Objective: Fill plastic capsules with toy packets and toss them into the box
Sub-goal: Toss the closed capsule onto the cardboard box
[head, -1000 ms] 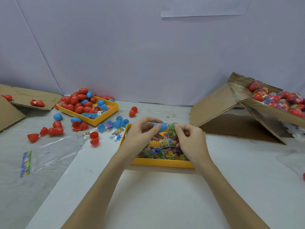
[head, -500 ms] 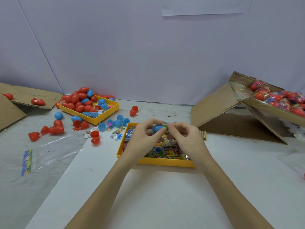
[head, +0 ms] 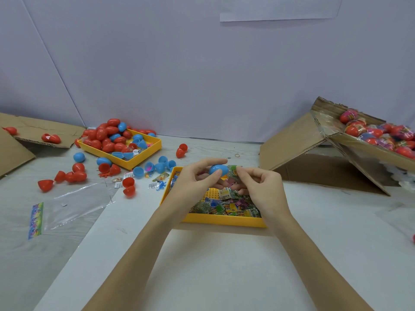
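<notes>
We see the left hand (head: 195, 178) gripping a blue capsule (head: 218, 169), thumb under its near side, index finger curled over the top. The right hand (head: 260, 187) pinches a green toy packet (head: 233, 171) between thumb and fingertips, its end right against the capsule's right, open side. How far in the packet sits we cannot tell; the fingers cover the joint. Both hands hover above the far part of the near yellow tray (head: 224, 221), which is full of small toy packets (head: 226, 205) in green, yellow and purple wrappers.

Around it: a second yellow tray (head: 143, 156) sits far left, heaped with red and blue capsules (head: 105, 138). Loose capsule halves (head: 157, 166) lie between the two trays, mostly blue, and an open red capsule (head: 129, 186) lies just left of the near tray. More red pieces (head: 69, 176) are scattered further left, one red pair (head: 181, 151) behind the hands. A clear plastic bag (head: 67, 209) with a coloured strip lies flat at near left. A small blue toy figure (head: 162, 186) and a few stray packets lie by the near tray's left wall.

The cardboard box (head: 368, 153) stands at right, well apart from the hands, tilted, holding wrapped filled capsules (head: 377, 133). Its open flap (head: 292, 142) slopes down toward the table between hands and box. Flat cardboard (head: 33, 131) lies at far left.
</notes>
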The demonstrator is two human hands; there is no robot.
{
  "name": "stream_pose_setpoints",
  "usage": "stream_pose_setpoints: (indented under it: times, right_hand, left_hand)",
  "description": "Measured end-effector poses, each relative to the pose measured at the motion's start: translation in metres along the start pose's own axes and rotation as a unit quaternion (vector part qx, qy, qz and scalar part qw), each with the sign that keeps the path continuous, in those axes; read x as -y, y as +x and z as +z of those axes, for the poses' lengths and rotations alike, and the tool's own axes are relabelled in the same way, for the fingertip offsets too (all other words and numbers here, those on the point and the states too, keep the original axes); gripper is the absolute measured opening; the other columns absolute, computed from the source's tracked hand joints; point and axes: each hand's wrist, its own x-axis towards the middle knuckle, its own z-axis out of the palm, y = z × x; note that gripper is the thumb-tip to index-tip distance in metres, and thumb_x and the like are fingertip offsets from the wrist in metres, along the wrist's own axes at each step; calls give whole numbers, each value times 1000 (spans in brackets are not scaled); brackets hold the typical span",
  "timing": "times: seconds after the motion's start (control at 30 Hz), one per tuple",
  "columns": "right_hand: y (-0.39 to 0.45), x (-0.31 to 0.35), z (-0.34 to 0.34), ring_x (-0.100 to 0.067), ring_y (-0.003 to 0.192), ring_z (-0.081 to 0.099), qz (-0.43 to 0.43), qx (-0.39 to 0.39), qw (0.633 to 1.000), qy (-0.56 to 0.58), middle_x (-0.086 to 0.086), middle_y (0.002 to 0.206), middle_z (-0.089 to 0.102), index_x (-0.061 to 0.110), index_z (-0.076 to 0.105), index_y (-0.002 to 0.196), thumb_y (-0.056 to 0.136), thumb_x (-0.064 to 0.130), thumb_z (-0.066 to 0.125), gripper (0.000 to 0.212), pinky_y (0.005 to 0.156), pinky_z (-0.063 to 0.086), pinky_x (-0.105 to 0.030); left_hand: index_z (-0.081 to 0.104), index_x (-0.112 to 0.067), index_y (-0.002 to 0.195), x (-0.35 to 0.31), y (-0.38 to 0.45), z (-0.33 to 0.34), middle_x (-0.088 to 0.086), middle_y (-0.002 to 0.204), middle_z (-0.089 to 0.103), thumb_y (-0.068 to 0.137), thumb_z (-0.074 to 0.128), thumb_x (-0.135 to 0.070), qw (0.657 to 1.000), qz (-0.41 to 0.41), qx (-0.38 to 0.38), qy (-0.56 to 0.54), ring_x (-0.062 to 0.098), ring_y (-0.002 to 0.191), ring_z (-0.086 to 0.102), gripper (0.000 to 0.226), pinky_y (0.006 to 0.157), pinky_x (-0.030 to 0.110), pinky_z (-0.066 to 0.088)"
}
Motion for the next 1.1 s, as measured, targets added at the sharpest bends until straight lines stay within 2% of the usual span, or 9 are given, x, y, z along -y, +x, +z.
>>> stream_pose_setpoints:
  times: [0.1, 0.23, 0.33, 0.4, 0.47, 0.57, 0.73, 0.87, 1.1]
  right_hand:
    - [-1, 0, 0, -16, 64, 72, 4, -2, 1000, -9, -3, 74, 78, 23, 78, 90, 99, 32, 66, 18, 59, 59, -21]
    - [-2, -1, 1, -20, 67, 75, 5, 2, 999, -34, -1, 76, 78, 22, 79, 93, 99, 32, 66, 17, 57, 61, -25]
    - [-2, -2, 2, -18, 69, 76, -7, 11, 999, -51, 1, 78, 79, 18, 80, 98, 99, 28, 68, 15, 59, 61, -28]
    - [-2, -1, 2, -15, 73, 76, -16, 18, 999, -42, 1, 81, 79, 17, 79, 98, 97, 24, 71, 11, 59, 60, -25]
    - [-2, 0, 2, -10, 77, 76, -31, 28, 999, -29, 4, 85, 79, 18, 78, 98, 94, 21, 75, 7, 63, 58, -20]
    - [-1, -1, 0, -10, 87, 75, -40, 27, 999, -24, 6, 94, 79, 23, 76, 101, 90, 21, 78, 11, 72, 60, -22]
    - [0, 0, -2, -7, 86, 74, -52, 28, 998, -8, 13, 100, 77, 27, 74, 107, 91, 16, 77, 19, 72, 58, -18]
    - [1, -1, -3, -9, 93, 74, -64, 34, 997, -19, 13, 106, 76, 26, 74, 113, 94, 14, 75, 22, 76, 60, -23]
    - [1, -2, -2, -7, 91, 74, -68, 39, 996, -35, 19, 101, 76, 31, 72, 109, 93, 15, 75, 23, 76, 60, -21]
  left_hand:
    - [66, -26, 131, 2, 0, 0, 3, 93, 79, 102, 60, -17, 1000, -1, 5, 30, 16, 92, 76, 31, 91, 27, 59]
    - [63, -29, 134, 4, 1, 0, -2, 90, 79, 101, 62, -21, 998, -2, -2, 56, 11, 89, 75, 34, 84, 21, 59]
    - [61, -21, 129, 4, 2, 2, -3, 96, 78, 96, 69, -20, 999, -7, -18, 32, 12, 86, 76, 34, 74, 19, 58]
    - [61, -14, 121, 4, 2, 3, 0, 100, 78, 94, 71, -19, 999, -14, -28, 19, 13, 86, 77, 29, 73, 20, 59]
    - [63, -11, 116, 6, 3, 3, 4, 105, 78, 94, 72, -18, 999, -16, -30, 17, 15, 90, 77, 25, 76, 23, 61]
    - [67, -10, 117, 7, 2, 3, 4, 105, 79, 95, 71, -15, 1000, -9, -29, -3, 17, 92, 77, 23, 77, 23, 61]
    - [71, -21, 118, 6, 3, 1, -1, 107, 79, 96, 69, -16, 1000, -3, -26, -16, 14, 95, 76, 23, 79, 19, 59]
    - [70, -21, 124, 6, 3, 0, -7, 103, 79, 98, 67, -16, 1000, -1, -25, 1, 11, 95, 76, 27, 81, 18, 59]
    - [70, -31, 119, 7, 4, 0, -12, 102, 78, 97, 69, -21, 999, 8, -32, 6, 8, 94, 75, 25, 77, 15, 57]
